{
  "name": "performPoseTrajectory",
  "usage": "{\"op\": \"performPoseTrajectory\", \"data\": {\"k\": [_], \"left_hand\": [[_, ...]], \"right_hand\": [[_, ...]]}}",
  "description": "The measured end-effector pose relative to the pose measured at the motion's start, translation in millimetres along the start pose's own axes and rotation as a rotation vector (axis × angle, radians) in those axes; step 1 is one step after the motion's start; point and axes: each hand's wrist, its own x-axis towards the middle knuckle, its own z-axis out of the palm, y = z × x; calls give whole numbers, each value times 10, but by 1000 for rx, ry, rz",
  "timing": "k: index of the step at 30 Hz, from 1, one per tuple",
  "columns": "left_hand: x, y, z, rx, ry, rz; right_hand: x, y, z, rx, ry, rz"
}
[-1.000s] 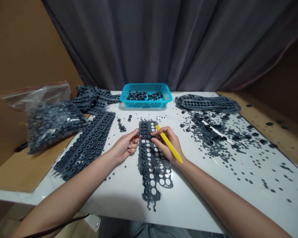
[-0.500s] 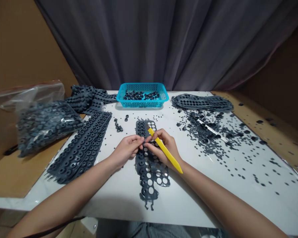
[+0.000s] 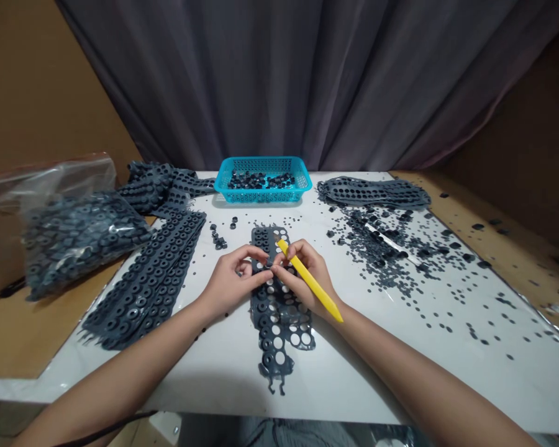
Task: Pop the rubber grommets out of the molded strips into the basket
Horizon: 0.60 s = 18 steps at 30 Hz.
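My right hand (image 3: pixel 307 267) grips a slim yellow-handled tool (image 3: pixel 311 283) with a dark tip, slanted with that tip pointing away from me. My left hand (image 3: pixel 233 276) meets it at the fingertips, its thumb and index finger curved around a small dark rubber piece (image 3: pixel 269 265) and partly covering it. Beneath both hands lies a dark rubber sheet (image 3: pixel 264 326) on the table. Ring-shaped parts fill its left column, while many round holes show white on its right side. The hands hide the middle of the sheet.
Left are a stack of ringed rubber strips (image 3: pixel 144 282) and a clear bag (image 3: pixel 86 239) of rings. A blue basket (image 3: pixel 263 197) with small dark parts stands behind. On the right are punched strips (image 3: pixel 375 192), scattered dark discs (image 3: pixel 386 273) and a white stick (image 3: pixel 391 243).
My left thumb and index finger have spread from a tight pinch into a rounder curve. My right hand keeps the yellow tool in nearly the same place. The view has shifted slightly.
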Motion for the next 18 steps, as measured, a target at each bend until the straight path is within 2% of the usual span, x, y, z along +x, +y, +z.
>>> {"op": "performPoseTrajectory", "data": {"k": [6, 11, 18], "left_hand": [[6, -15, -22, 100, 23, 30], [25, -12, -44, 146, -20, 71], [39, -27, -43, 46, -8, -13]], "right_hand": [[-1, -7, -8, 40, -20, 26], [0, -12, -15, 19, -41, 13], [3, -24, -35, -44, -55, -29]]}}
